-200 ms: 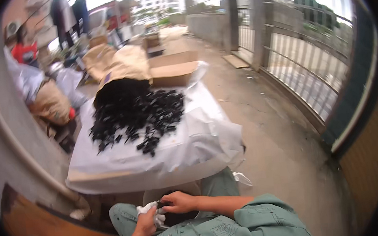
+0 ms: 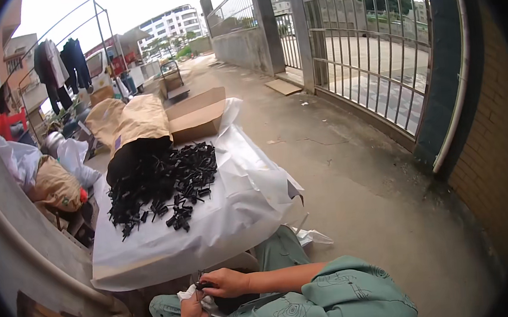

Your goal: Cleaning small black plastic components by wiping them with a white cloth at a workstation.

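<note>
In my lap, my right hand [image 2: 227, 282] is closed with its fingertips pinched on a small black part [image 2: 204, 285]. My left hand [image 2: 191, 316] meets it just to the left and is closed around a bunched white cloth [image 2: 187, 293], which hides most of its fingers. The cloth may be a glove; I cannot tell. Both hands are close together over a dark container between my knees, its pale rim [image 2: 249, 261] partly showing. In front, a heap of small black tubular pieces [image 2: 177, 183] spills from a brown paper sack [image 2: 142, 119] onto a white-sheeted work surface [image 2: 230, 230].
A cardboard box [image 2: 199, 118] stands at the surface's far end. Left are a grey wall with a pipe [image 2: 45, 255], bags [image 2: 56, 182] and hanging clothes [image 2: 70, 64]. A concrete path [image 2: 343, 211] runs along the right, beside a barred metal gate [image 2: 372, 57].
The view has turned, so the work surface and heap now appear further left and lower. My hands stay together at the cloth and black part. The picture is sharper.
</note>
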`<state>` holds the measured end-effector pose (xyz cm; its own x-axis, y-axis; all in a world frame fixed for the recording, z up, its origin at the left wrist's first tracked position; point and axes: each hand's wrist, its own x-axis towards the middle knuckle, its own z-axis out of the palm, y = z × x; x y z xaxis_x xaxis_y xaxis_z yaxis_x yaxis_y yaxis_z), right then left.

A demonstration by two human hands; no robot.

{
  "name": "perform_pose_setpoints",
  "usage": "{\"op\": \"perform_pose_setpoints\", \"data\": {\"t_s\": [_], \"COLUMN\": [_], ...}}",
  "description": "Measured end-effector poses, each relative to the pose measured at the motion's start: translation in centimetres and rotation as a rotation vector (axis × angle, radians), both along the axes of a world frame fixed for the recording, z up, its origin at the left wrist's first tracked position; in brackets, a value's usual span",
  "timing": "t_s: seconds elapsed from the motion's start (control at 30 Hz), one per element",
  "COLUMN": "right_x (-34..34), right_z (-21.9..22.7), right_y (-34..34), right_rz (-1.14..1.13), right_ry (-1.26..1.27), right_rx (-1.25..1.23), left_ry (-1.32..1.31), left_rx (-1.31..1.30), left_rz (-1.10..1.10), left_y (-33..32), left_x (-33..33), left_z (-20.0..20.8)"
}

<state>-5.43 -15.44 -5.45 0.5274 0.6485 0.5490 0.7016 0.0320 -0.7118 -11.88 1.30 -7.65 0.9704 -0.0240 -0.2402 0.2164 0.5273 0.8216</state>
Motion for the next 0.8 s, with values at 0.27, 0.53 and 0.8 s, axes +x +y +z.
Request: {"op": "perform_pose_setpoints", "data": {"t_s": [0.27,0.53,0.8], "right_x": [-0.7,0.6,1.3], "right_z": [-0.6,1.9,2.1], "right_y": [-0.2,-1.9,-1.5], "right_rz": [-0.057,0.054,0.327], "right_ry": [-0.245,-0.246,-0.149], "right_rx": [0.189,0.045,-0.033], "left_ry": [0.169,0.094,-0.042], "left_rx": [-0.189,-0.432,0.017], "left_rz": [0.052,-0.279,-0.280], "left_y": [-0.3,0.5,0.2], "left_x": [-1.1,-1.1,-1.5], "left_z": [0.9,1.2,3.2]}}
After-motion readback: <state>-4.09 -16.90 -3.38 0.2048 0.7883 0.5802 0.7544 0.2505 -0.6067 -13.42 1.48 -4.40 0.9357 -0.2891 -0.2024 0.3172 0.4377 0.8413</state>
